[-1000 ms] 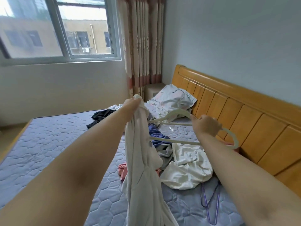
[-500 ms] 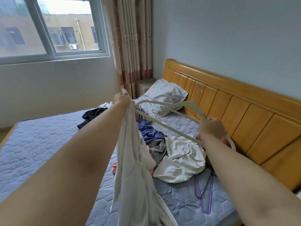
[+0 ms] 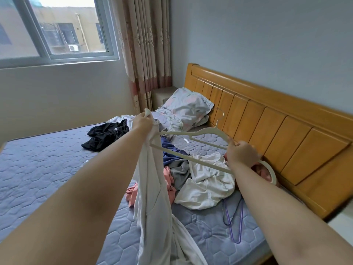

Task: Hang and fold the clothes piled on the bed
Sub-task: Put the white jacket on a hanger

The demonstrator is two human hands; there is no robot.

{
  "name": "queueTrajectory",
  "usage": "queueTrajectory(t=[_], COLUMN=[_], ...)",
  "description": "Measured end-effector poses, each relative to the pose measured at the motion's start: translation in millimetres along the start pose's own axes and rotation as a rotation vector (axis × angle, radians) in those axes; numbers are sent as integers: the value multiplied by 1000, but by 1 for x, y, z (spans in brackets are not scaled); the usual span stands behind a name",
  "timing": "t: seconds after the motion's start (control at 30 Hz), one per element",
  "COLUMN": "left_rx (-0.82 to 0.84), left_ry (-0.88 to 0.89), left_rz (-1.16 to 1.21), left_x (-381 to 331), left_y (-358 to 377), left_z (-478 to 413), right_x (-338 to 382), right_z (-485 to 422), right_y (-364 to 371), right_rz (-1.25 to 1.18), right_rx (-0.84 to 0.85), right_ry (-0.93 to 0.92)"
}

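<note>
Two purple hangers (image 3: 234, 220) beside clothes pile (image 3: 206, 180)

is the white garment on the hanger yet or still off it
Partly on at most. The left hand holds the white garment bunched; the hanger, gripped by the right hand, has one end at the cloth.

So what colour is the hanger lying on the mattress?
Purple hanger, lying on the mattress; head view.

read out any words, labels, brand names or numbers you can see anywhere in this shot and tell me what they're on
None can be read.
Air conditioner unit outside the window: any marking is too small and blurred.
Black garment: a small white speck, too small to tell if it is text.
</note>
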State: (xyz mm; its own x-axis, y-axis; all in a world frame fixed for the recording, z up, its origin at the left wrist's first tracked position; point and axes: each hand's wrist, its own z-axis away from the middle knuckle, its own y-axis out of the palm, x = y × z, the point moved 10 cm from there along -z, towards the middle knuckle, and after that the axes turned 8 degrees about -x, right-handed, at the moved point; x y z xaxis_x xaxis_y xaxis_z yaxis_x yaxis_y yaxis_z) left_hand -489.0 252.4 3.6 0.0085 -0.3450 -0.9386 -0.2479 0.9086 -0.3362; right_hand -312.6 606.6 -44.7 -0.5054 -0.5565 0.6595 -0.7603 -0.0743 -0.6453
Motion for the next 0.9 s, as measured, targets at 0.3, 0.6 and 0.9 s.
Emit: queueTrajectory(t=[0.3,0.6,0.9], left_rx=[60,62,108], left_ry=[-33,-87,-387], left_rz=[43,187,587], left_x=[5,2,13], left_y=[11,16,66], left_z=[16,33,92], right_x=[0,5,13], right_z=[18,36,88], right_y=[11,9,36], right_rz=[2,-104,-58], right_rx=[43,77,206], right_ry=[-5,-80,41])
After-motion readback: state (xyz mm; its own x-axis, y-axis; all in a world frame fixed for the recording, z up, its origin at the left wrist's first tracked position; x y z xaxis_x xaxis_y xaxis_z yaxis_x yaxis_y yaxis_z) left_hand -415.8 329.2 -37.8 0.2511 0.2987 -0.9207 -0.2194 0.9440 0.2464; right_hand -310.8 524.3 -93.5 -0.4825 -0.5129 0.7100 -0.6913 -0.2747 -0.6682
